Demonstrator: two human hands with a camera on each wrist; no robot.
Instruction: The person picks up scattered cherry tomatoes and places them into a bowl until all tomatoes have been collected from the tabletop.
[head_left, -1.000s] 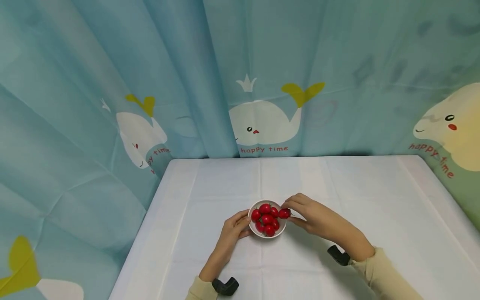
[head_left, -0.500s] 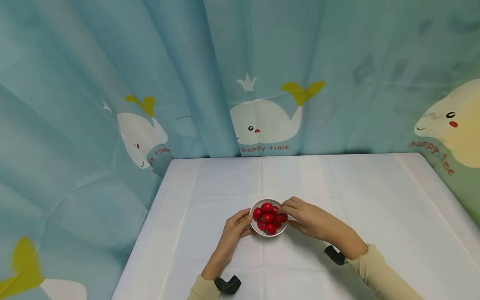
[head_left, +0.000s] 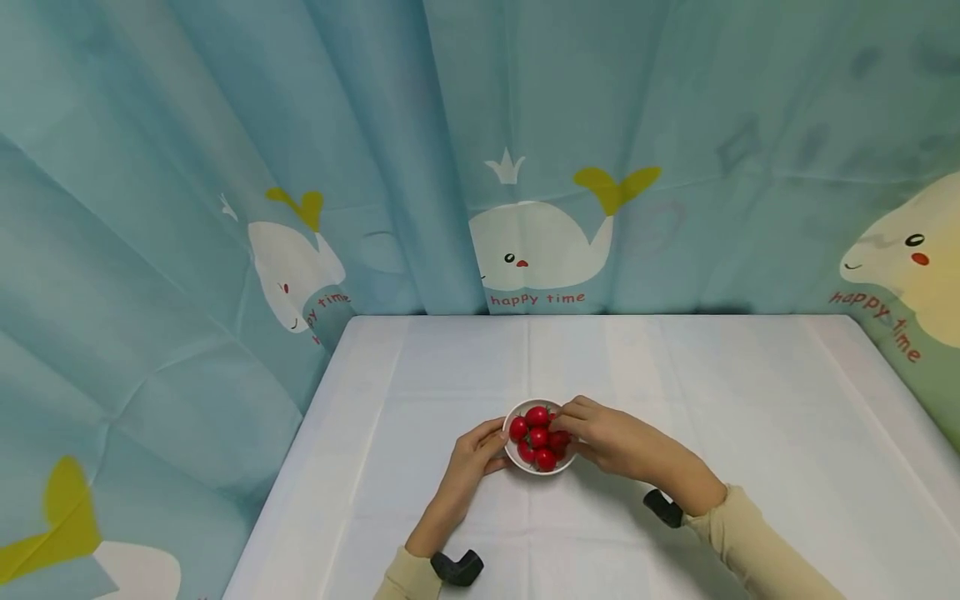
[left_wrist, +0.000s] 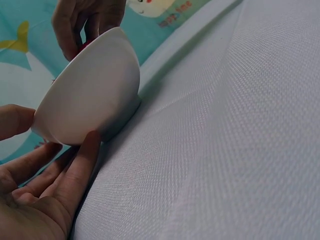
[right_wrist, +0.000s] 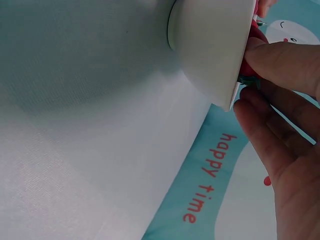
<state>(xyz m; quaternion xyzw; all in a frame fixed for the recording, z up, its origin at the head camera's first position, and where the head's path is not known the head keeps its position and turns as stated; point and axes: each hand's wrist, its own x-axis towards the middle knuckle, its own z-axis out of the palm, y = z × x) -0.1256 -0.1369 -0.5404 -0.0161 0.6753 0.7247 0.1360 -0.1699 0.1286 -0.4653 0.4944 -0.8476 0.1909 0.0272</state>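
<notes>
A small white bowl [head_left: 536, 472] with several red cherry tomatoes [head_left: 538, 437] in it stands on the table. My left hand [head_left: 467, 462] holds it from the left; in the left wrist view the thumb lies at the rim and the fingertips touch the outer wall of the bowl [left_wrist: 97, 90] low down. My right hand [head_left: 611, 437] is over the right rim, pinching a cherry tomato [right_wrist: 247, 70] with a green stem, low among the others. That tomato is partly hidden by the thumb and fingers.
A white cloth covers the table [head_left: 720, 383]. Behind it and to the left hangs a blue-green curtain [head_left: 390, 167] printed with whales. Each wrist wears a black strap-on device, one at the left cuff [head_left: 457, 568] and one at the right cuff [head_left: 663, 508].
My right hand has moved left and lower over the bowl, bringing the pinched tomato from the right rim in among the others. The left hand keeps its hold on the bowl.
</notes>
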